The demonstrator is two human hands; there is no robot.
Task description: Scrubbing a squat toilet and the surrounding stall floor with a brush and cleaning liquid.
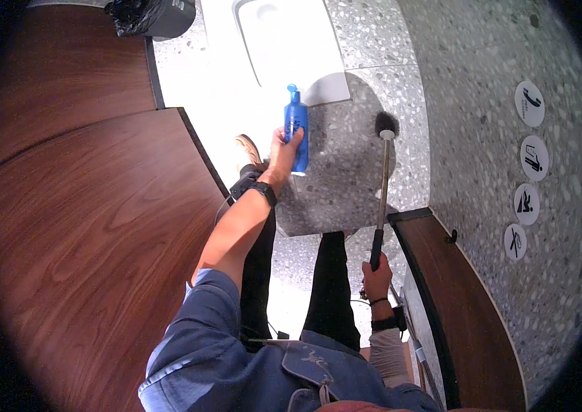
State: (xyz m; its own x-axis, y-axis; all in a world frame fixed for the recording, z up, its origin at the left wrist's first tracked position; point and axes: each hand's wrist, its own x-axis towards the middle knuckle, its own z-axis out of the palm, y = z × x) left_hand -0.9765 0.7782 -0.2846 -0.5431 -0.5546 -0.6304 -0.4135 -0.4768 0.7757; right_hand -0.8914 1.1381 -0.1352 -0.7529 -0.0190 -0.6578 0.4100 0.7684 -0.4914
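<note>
My left hand (281,154) grips a blue plastic squeeze bottle (296,110) around its lower half. The bottle bears dark writing, and its narrow neck and cap point towards a white squat toilet (298,46). Strong glare washes out much of the toilet's basin. In my right hand (377,280) is the black handle of a toilet brush (384,175). Its long metal shaft points away from me, and the dark round bristle head (387,122) is above the speckled floor, or against it; I cannot tell which.
Brown wood-grain panels (116,216) stand on my left, and a narrower one (468,293) on my right. A grey bin with a black liner (167,18) is at the upper left. Round pictogram signs (534,158) are on the terrazzo wall (476,103). Poles (422,355) lean near my right forearm.
</note>
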